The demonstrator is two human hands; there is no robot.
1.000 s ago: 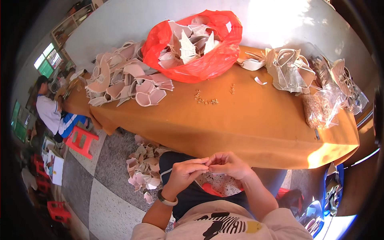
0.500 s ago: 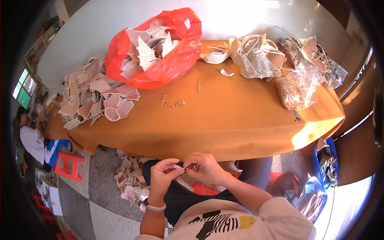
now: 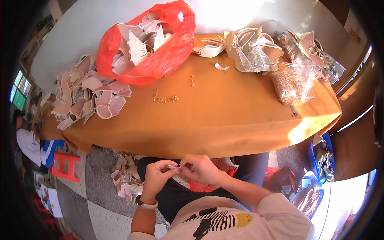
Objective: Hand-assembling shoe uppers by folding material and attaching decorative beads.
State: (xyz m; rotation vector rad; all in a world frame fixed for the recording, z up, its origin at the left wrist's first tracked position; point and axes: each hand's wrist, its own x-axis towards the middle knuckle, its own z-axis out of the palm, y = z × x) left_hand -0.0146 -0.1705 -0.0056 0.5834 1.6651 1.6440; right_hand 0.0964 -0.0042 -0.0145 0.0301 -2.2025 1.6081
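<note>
The left hand point(image 3: 157, 174) pinched a small pale strip point(image 3: 172, 167) between thumb and fingertips, just off the near edge of the table point(image 3: 224, 120) and above the person's lap. The right hand point(image 3: 199, 169) met it from the other side, its fingertips drawn together at the strip's right end; what they gripped there was too small to tell. A pale bracelet point(image 3: 148, 205) circled the left wrist. Toward the table's left end lay a heap of pale pink cut pieces point(image 3: 110, 105), and beside it, by the far edge, a red plastic bag point(image 3: 170, 62) gaped open, filled with similar pieces. Tiny gold-coloured fittings point(image 3: 172, 98) were scattered near the middle of the table, with a white scrap point(image 3: 221, 67) farther toward the far edge. A bundle of beige pieces point(image 3: 250, 58) stood along that edge, right of the scrap. Near the table's right end sat a clear bag point(image 3: 290, 86) of gold-coloured bits, and a small dark object point(image 3: 294, 111) lay just beside it, nearer the front right corner.
</note>
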